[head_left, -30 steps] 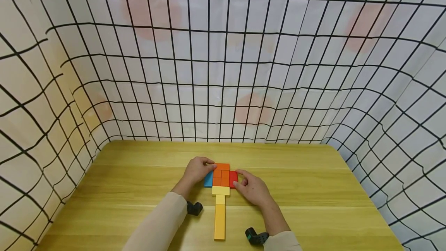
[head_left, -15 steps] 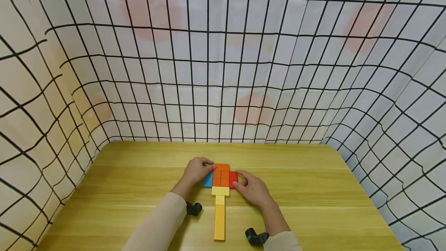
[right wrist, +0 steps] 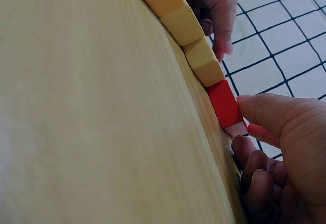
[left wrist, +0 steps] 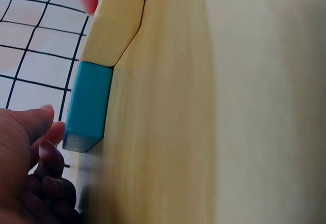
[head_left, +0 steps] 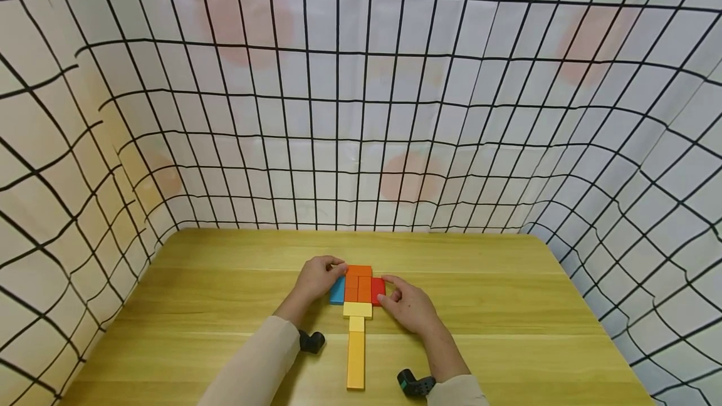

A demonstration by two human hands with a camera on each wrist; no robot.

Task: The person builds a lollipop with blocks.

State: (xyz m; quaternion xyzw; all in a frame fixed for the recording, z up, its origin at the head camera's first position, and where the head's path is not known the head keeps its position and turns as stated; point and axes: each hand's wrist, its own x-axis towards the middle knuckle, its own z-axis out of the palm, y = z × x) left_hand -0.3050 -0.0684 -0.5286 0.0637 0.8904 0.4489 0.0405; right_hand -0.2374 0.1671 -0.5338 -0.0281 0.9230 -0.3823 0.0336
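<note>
Flat coloured blocks form one joined figure on the table. Orange blocks [head_left: 358,271] fill its upper middle, flanked by a blue block [head_left: 337,291] on the left and a red block [head_left: 377,291] on the right. My left hand [head_left: 318,275] hovers at the upper left corner by the blue and orange blocks. In the left wrist view, a gap separates its loosely bent fingers from the blue block [left wrist: 89,102]. With thumb and index finger, my right hand [head_left: 410,306] pinches the red block [right wrist: 225,104] at its outer side; the other fingers curl beneath.
Below the orange part lie a wide pale yellow block [head_left: 358,310], a small yellow block [head_left: 356,323] and a long amber block [head_left: 356,359], in line. A white sheet with a black grid [head_left: 350,111] rises behind the wooden table [head_left: 507,306] and along both sides.
My left hand has drawn back slightly leftward from the orange block's corner, its fingertips now off the top. The right hand and the blocks look the same.
</note>
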